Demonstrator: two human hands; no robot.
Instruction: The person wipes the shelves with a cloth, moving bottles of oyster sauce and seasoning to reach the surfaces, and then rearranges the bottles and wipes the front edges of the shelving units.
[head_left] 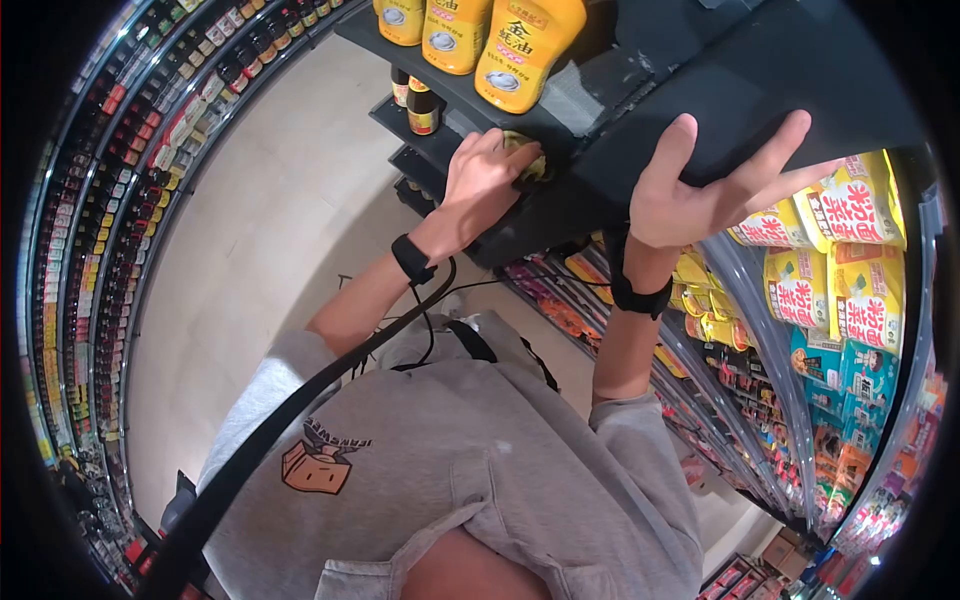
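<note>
My left hand (484,180) is closed around a crumpled yellow-green cloth (530,158), at the edge of a dark shelf (470,95) below the yellow oyster sauce bottles (522,55). Dark sauce bottles with red and yellow labels (423,108) stand on the lower tier, left of that hand. My right hand (700,190) has its thumb and fingers spread against a broad dark panel (740,85) that slants across the upper right. Both wrists wear black bands. Part of the cloth is hidden under my left fingers.
Yellow snack bags (860,205) hang on the rack at right, with teal packets (870,375) under them. Curved shelves of bottles (190,110) line the far left across a pale floor (240,190). A black strap (300,400) crosses my torso, and thin cables hang near my waist.
</note>
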